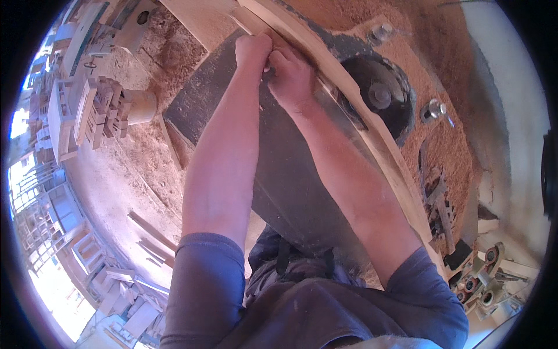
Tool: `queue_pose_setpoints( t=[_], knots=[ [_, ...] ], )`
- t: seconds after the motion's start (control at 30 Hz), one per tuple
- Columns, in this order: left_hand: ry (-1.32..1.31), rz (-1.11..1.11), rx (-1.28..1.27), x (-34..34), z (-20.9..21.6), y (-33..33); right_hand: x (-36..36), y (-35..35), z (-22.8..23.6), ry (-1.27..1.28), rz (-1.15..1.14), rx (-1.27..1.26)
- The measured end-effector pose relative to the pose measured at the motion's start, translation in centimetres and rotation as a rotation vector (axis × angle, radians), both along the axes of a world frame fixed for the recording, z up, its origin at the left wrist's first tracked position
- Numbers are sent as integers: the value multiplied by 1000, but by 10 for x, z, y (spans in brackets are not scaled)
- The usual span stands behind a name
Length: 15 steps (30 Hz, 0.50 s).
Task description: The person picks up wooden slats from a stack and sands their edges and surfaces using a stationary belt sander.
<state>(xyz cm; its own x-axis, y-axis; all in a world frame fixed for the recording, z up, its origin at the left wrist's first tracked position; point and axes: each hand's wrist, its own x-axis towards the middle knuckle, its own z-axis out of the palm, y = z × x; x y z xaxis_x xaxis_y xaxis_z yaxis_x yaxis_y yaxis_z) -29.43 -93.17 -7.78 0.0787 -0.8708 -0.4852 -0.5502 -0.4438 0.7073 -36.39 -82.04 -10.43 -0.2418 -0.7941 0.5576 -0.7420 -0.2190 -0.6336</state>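
Side by side at the far end of a dark machine table (290, 192), my two hands are closed over a narrow wooden strip (249, 22). My left hand (253, 51) makes a fist at the strip's left side. Touching it, my right hand (292, 77) has curled fingers close to a long wooden fence (372, 116). Part of the strip is hidden under my fingers. Behind the fence, to the right, sits a round dark machine part (401, 107) with a metal hub (380, 95) in its middle.
Sawdust (430, 64) covers the surface behind the fence, where two metal posts stand, one a shiny knob (434, 109). Stacked wood pieces (104, 113) stand at left, with loose slats (152, 232) on the floor. Several round-ended parts (491, 256) lie at lower right.
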Motion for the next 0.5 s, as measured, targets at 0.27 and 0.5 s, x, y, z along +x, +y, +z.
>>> queue_pose_setpoints(
  t=[0.27, 0.5],
  knots=[
    [76, -47, -72, 41, -11, -11, 66, 38, 35, -174, 143, 15],
    [997, 188, 51, 127, 8, 124, 99, 264, 48, -175, 420, 303]
  ],
)
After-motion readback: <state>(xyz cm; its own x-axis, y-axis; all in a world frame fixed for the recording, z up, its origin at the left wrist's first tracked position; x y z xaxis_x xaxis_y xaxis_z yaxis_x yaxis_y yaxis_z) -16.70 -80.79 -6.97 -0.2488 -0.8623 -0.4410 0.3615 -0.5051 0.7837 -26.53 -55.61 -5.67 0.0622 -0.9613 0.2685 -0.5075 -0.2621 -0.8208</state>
